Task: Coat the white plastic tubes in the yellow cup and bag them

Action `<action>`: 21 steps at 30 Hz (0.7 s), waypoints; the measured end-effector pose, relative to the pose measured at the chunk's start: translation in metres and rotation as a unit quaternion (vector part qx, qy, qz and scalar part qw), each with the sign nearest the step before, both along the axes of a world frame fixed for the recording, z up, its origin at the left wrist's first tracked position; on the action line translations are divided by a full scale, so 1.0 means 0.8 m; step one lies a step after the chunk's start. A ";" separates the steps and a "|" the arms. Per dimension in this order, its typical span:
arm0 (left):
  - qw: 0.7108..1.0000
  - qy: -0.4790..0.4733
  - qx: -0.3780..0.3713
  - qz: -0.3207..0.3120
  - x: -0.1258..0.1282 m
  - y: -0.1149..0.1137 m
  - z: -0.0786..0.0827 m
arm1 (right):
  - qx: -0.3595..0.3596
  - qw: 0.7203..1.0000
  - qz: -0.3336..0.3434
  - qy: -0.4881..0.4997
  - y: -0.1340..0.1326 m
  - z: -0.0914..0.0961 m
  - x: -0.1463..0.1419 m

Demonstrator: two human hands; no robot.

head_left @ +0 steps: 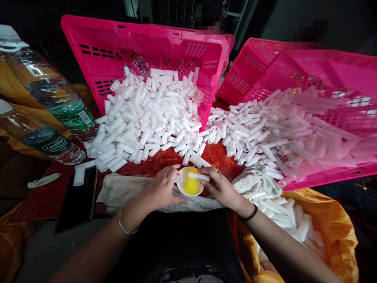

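In my right hand [219, 184] a short white plastic tube [199, 177] is pinched between thumb and fingers, held level over a small white bowl [182, 188]. A yellow block [191, 186] sits inside that bowl, partly covered by the tube. My left hand [165, 185] is at the bowl's left side, its fingers curled around another white tube [178, 179], of which only the end shows. Behind the bowl, a large heap of similar white tubes [147, 114] spills out of a tipped pink basket [141, 37].
More tubes [253, 129] spill from a second pink basket [347, 74] at right. An orange sack [338, 224] holds further tubes. Left stand two water bottles [44, 78], [44, 137] near a phone [78, 200]. Towels [123, 190] line the table's front edge.
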State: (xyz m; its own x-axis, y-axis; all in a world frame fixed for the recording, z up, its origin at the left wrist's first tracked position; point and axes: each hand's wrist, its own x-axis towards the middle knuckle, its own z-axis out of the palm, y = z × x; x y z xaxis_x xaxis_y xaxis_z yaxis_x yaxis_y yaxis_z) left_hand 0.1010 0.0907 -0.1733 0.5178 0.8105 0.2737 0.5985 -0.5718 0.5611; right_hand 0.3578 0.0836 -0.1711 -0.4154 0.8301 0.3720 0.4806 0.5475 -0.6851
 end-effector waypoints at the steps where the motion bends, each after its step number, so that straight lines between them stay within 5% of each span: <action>1: 1.000 -0.003 0.004 -0.002 0.005 0.001 -0.004 | -0.025 1.000 -0.015 0.004 0.000 0.001 -0.001; 8: 1.000 -0.009 0.020 -0.003 0.017 0.008 -0.018 | 0.084 0.993 0.054 -0.068 -0.008 0.003 0.005; 13: 1.000 -0.019 0.006 -0.002 0.015 0.006 -0.017 | -0.032 0.999 -0.037 -0.003 -0.020 0.004 -0.003; 18: 0.999 -0.033 -0.006 0.000 0.015 0.005 -0.012 | 0.046 0.998 0.016 -0.037 -0.027 0.004 -0.008; 21: 0.999 -0.039 -0.013 0.000 0.016 0.005 -0.010 | -0.020 1.000 -0.011 0.018 -0.030 0.001 -0.007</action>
State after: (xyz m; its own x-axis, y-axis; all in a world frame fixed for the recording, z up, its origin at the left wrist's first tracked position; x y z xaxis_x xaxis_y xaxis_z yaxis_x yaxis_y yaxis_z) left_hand 0.1136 0.0946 -0.1816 0.4959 0.8174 0.2930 0.5522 -0.5572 0.6202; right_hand 0.3521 0.0595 -0.1704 -0.3836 0.8534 0.3529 0.4661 0.5088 -0.7237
